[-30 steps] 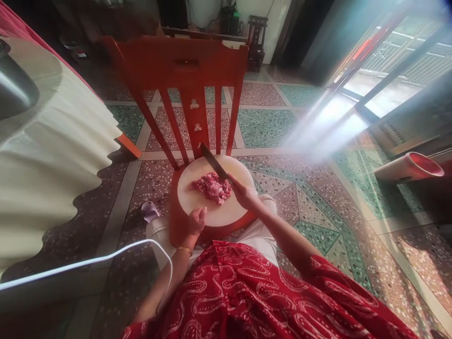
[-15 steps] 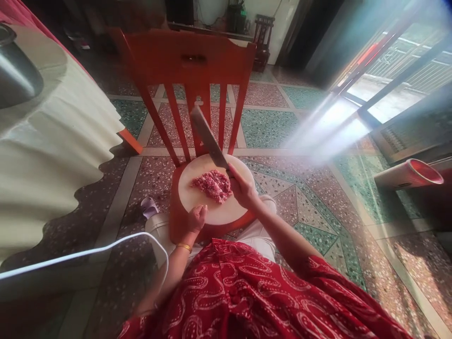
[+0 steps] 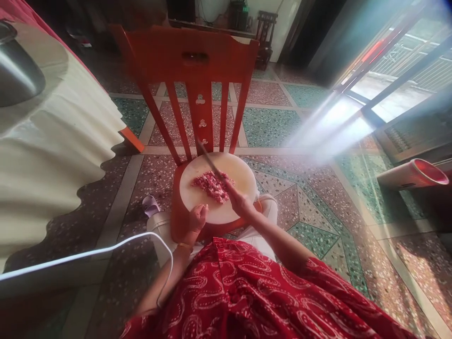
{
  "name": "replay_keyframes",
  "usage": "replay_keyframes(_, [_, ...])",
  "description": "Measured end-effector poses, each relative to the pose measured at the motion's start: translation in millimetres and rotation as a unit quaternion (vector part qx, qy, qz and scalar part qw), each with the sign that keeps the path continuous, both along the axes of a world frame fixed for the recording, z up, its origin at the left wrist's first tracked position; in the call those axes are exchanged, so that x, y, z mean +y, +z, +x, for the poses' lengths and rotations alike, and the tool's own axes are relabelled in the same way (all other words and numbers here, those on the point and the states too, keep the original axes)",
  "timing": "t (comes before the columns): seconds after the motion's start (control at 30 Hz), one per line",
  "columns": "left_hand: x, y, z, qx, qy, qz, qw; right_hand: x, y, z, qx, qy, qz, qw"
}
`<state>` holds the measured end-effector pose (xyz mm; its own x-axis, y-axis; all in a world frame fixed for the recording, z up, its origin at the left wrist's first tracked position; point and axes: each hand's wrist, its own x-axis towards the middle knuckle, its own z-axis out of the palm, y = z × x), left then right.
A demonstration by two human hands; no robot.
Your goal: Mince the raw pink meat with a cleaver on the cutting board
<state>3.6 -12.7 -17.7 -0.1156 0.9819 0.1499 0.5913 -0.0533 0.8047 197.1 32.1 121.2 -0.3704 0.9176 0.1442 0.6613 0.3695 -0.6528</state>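
A round white cutting board (image 3: 240,176) lies on the seat of a red wooden chair (image 3: 192,61). A heap of minced pink meat (image 3: 212,185) sits in the board's middle. My right hand (image 3: 240,203) grips the handle of a cleaver (image 3: 210,160), whose blade is down on the far side of the meat. My left hand (image 3: 194,220) rests curled on the near left rim of the board, thumb up, with a gold bangle at the wrist.
A table with a cream scalloped cloth (image 3: 52,155) and a metal pot (image 3: 17,75) stands at the left. A white cable (image 3: 88,254) crosses the terrazzo floor. A red tube-like object (image 3: 413,173) lies at the right near a bright doorway.
The cleaver was lifted high half a second ago and has come down onto the meat. My left hand has stayed on the board's rim.
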Motion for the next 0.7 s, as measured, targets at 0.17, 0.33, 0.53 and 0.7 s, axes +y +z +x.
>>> replay_keyframes(0.17, [-0.9, 1.7, 0.1, -0.013, 0.001, -0.022, 1.000, -2.0, -3.5, 4.8, -0.040, -0.001, -0.067, 0.997])
replay_keyframes(0.33, [0.6, -0.4, 0.3, -0.005, 0.000, 0.000, 1.000, 11.4, -1.5, -2.1, 0.023, -0.025, 0.017, 0.999])
replay_keyframes(0.53, [0.4, -1.3, -1.6, -0.003, 0.000, -0.003, 1.000, 18.3, -6.0, 0.8, -0.060, -0.032, -0.113, 0.991])
replay_keyframes(0.7, [0.6, 0.5, -0.9, 0.005, -0.011, 0.019, 1.000, 21.9, 0.9, 4.8, 0.041, -0.044, 0.019, 0.998])
